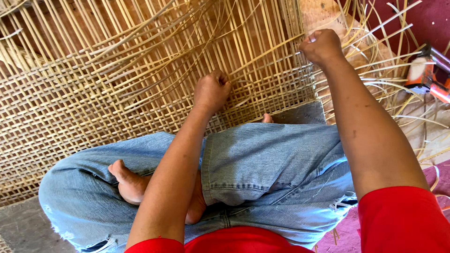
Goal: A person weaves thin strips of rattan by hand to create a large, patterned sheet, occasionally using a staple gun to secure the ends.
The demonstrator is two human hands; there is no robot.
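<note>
A large woven mat of pale cane strips lies flat in front of me, its near part closely woven and its far part still loose parallel strips. My left hand is fisted on a cane strip at the edge of the woven area, pressing down on the mat. My right hand is closed around a strip at the mat's right edge, held slightly higher. I sit cross-legged in blue jeans with a bare foot showing.
Loose cane strips fan out over the right side. An orange and white tool lies at the far right on a dark red floor. A grey board shows beneath the mat near my knee.
</note>
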